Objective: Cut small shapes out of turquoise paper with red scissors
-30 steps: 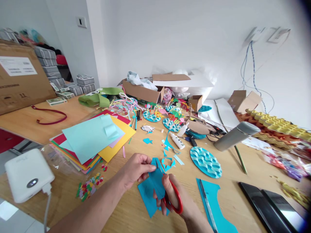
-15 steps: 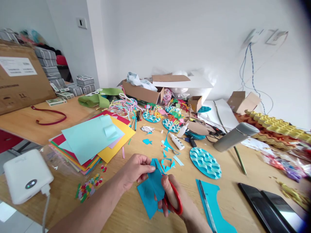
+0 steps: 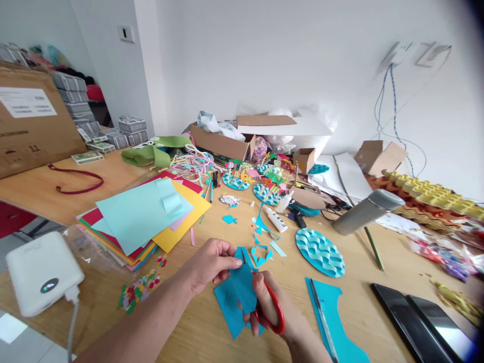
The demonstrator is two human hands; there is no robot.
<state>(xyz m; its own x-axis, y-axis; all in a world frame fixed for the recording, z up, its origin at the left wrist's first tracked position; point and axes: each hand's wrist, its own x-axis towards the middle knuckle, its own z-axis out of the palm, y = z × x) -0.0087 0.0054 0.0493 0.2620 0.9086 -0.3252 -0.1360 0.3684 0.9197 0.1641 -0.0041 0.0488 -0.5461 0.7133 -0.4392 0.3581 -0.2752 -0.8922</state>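
Observation:
My left hand (image 3: 216,263) pinches the upper left edge of a blue sheet of paper (image 3: 243,285). Wrapped round the red handles of a pair of scissors (image 3: 279,312), my right hand (image 3: 269,297) holds the blades at the paper's upper part, partly hidden. Another blue paper piece (image 3: 229,307) lies beneath on the table. Just beyond the hands are a cut-out blue scrap (image 3: 261,256) and a small blue fish shape (image 3: 229,219). To the right rests a larger blue sheet (image 3: 336,327) with a pen (image 3: 322,317) on it.
Stacked coloured paper (image 3: 139,217) and a white power bank (image 3: 43,275) lie at left. A wavy-patterned blue oval (image 3: 319,253), glue bottle (image 3: 276,220), grey tumbler (image 3: 368,212) and black phones (image 3: 404,322) are at right. Cardboard boxes (image 3: 223,141) line the back.
Both hands stay almost in place on the paper and scissors. The scissor blades look slightly more closed over the paper than before.

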